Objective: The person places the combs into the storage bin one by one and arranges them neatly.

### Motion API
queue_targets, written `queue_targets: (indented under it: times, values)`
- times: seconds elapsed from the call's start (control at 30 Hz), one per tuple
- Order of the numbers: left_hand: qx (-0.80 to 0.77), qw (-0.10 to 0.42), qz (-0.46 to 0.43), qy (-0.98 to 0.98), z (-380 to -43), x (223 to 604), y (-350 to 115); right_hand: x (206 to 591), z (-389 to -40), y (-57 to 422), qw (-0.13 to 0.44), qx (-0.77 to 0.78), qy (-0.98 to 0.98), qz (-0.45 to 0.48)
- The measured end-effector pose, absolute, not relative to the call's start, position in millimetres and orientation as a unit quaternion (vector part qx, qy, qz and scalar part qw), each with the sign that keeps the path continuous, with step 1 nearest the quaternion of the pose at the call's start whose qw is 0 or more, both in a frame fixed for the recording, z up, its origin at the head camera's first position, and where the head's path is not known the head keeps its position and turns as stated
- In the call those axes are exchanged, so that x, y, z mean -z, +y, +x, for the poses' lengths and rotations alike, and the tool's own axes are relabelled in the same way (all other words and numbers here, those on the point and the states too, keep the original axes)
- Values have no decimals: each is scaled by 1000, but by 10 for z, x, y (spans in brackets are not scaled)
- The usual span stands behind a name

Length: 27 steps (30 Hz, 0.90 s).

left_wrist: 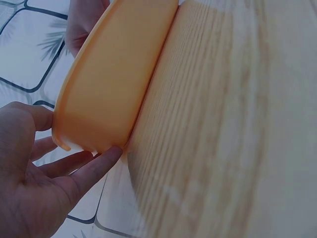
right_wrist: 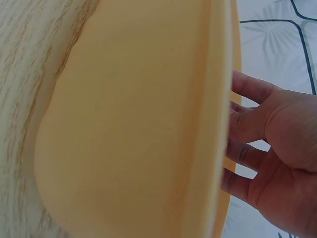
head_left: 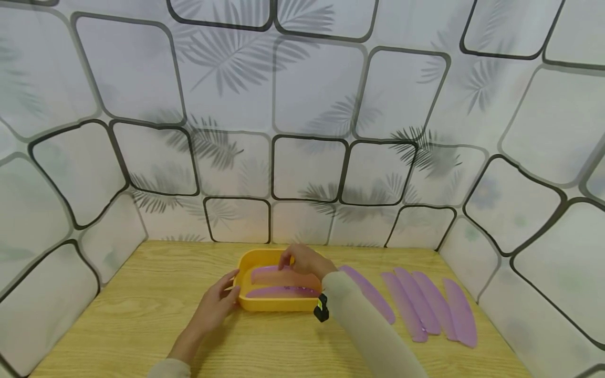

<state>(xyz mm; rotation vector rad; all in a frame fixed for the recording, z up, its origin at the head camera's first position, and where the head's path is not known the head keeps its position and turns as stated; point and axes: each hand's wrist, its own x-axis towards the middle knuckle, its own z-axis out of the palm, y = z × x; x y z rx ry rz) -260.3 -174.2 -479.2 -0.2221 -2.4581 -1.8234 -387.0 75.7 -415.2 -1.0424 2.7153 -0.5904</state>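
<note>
A yellow plastic basin (head_left: 283,304) sits towards the back of the table, with two purple curved, flat pieces inside. My right hand (head_left: 302,260) reaches into it from above and pinches the upper edge of the rear purple piece (head_left: 264,275). The front purple piece (head_left: 269,292) lies along the near wall. In the right wrist view the basin's wall hides the fingertips of the right hand (right_wrist: 277,134). At the basin's left end, my left hand (head_left: 215,304) touches the rim and outer wall, its fingers (left_wrist: 101,163) mostly straight.
Several more purple curved pieces (head_left: 427,304) lie side by side on the right of the wooden table (head_left: 118,304). One purple piece (head_left: 371,294) is closer to the basin, partly behind the right forearm. Patterned sheeting (head_left: 307,168) rises behind the table and at both sides.
</note>
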Motion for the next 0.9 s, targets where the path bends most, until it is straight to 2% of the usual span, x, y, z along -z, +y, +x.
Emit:
queue_targets:
  times: [0.53,0.9]
  values:
    - [590,37,-71,-803,-2614,4799,-1743,4138,-3882,750,82,167,915,-357]
    - [591,40,-73,-803,-2604,4796,-1745,4210,-3903,782,104,192,915,-338]
